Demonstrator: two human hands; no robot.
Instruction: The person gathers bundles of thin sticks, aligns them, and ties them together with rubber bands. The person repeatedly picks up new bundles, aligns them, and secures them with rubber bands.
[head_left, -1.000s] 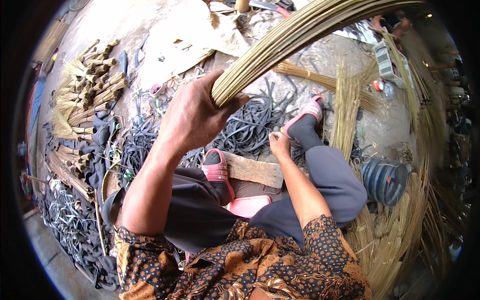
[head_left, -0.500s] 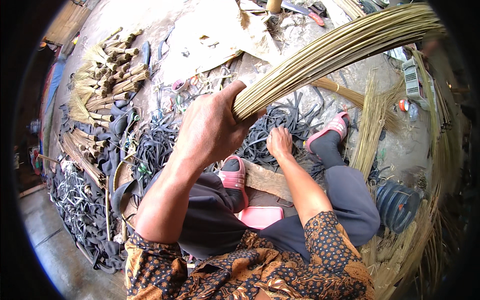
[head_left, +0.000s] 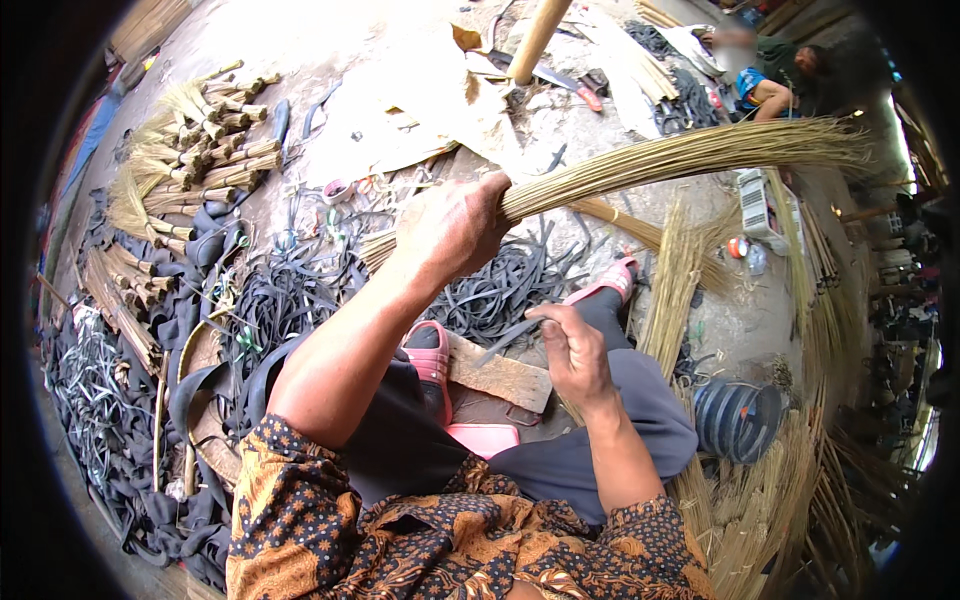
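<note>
So we're sitting on the ground point(head_left: 330, 110), which is buried in stuff: heaps of black rubber strips point(head_left: 260, 300) on our left and around our feet, and loose piles of straw-coloured sticks point(head_left: 770, 510) down the right side. Further left there's a stack of finished little brooms point(head_left: 190, 130) with bound handles. Our left hand point(head_left: 455, 225) is closed tight around the butt end of a long bundle of thin broom sticks point(head_left: 690, 155), holding it up off the ground so it runs out to the right and fans at the far end. Just below sits a flat wooden block point(head_left: 500, 375) between our pink sandals point(head_left: 432, 350). Our right hand point(head_left: 575, 350) hovers over that block, fingers pinched together on a thin black rubber strip point(head_left: 510, 338) that pokes out to the left. A dark ribbed roll point(head_left: 735, 420) lies near our right knee. Way up top, another person point(head_left: 775, 85) is sitting by a wooden pole point(head_left: 538, 40).
</note>
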